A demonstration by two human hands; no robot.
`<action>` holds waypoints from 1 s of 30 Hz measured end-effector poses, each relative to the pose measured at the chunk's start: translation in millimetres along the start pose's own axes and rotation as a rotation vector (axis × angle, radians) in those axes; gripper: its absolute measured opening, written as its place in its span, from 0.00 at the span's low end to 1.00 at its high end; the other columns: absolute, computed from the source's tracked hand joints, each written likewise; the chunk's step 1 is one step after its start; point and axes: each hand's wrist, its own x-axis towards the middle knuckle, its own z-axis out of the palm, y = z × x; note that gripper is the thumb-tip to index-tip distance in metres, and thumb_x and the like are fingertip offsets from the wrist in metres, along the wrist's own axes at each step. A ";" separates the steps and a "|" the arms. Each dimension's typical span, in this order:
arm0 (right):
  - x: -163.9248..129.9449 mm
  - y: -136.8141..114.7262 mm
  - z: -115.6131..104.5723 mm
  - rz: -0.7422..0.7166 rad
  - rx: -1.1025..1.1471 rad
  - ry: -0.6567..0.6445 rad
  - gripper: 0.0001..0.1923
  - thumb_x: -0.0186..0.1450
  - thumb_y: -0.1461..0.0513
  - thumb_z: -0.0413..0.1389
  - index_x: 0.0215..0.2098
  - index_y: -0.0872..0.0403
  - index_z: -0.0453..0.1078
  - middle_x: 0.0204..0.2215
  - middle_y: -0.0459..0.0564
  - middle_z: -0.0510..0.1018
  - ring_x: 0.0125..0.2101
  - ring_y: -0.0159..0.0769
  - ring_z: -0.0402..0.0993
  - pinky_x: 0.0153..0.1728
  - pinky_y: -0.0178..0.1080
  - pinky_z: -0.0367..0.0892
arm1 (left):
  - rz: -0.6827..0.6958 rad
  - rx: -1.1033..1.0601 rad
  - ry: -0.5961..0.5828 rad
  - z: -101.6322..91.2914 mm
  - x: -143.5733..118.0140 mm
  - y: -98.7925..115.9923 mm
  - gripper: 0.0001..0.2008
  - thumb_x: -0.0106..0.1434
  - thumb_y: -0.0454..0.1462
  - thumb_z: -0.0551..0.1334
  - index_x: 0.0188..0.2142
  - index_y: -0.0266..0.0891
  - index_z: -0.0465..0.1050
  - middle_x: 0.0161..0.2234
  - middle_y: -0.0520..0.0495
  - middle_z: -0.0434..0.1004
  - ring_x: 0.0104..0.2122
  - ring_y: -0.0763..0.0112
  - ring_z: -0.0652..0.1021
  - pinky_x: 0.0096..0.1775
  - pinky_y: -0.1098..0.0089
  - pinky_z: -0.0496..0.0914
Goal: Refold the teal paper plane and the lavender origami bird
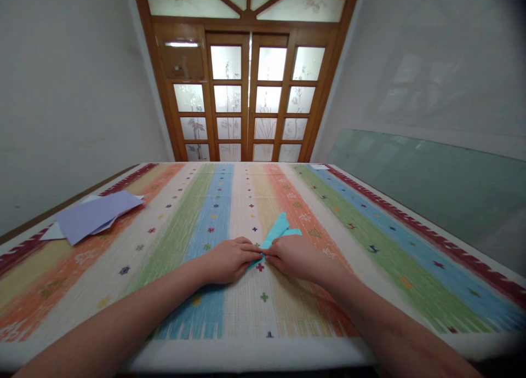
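A folded piece of turquoise paper lies on the striped tablecloth in front of me, its pointed end angled away to the upper right. My left hand presses on its near left part with the fingers together, and a small turquoise edge shows beneath them. From the right, my right hand pinches the paper near the same spot, thumb and fingertips meeting the left fingertips. Both hands cover the middle of the paper, so the fold there is hidden.
Several loose sheets of lilac and white paper are stacked at the table's left side. A striped cloth covers the table. A small white item sits at the far right edge. Wooden glazed doors stand beyond; a greenish glass panel leans at right.
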 end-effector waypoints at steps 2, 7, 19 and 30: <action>0.2 0.8 1.7 0.019 0.022 -0.008 0.15 0.67 0.55 0.51 0.37 0.48 0.80 0.31 0.54 0.83 0.30 0.43 0.78 0.30 0.38 0.64 | 0.001 0.006 -0.005 0.0 -0.2 0.0 0.19 0.70 0.35 0.51 0.59 0.43 0.68 0.55 0.46 0.74 0.54 0.63 0.72 0.57 0.61 0.64; 5.8 26.3 9.8 0.177 0.031 0.004 0.18 0.67 0.52 0.50 0.33 0.50 0.80 0.31 0.57 0.82 0.31 0.45 0.78 0.30 0.40 0.65 | 0.014 0.025 -0.010 2.1 -0.4 -1.7 0.19 0.70 0.34 0.51 0.57 0.42 0.70 0.54 0.45 0.75 0.53 0.63 0.73 0.57 0.61 0.64; 21.2 89.4 16.0 0.457 0.020 -0.045 0.19 0.67 0.53 0.49 0.28 0.51 0.78 0.31 0.57 0.81 0.31 0.44 0.77 0.29 0.39 0.62 | 0.031 0.029 0.015 4.4 -1.0 -2.0 0.18 0.68 0.33 0.52 0.55 0.40 0.71 0.53 0.44 0.76 0.53 0.64 0.73 0.57 0.62 0.65; 20.3 91.1 14.7 0.462 0.051 -0.084 0.20 0.67 0.52 0.48 0.32 0.51 0.79 0.34 0.56 0.81 0.32 0.41 0.76 0.29 0.36 0.60 | 0.074 -0.070 -0.034 -11.6 -3.7 -3.4 0.10 0.65 0.35 0.59 0.42 0.42 0.78 0.44 0.46 0.80 0.45 0.64 0.77 0.49 0.63 0.68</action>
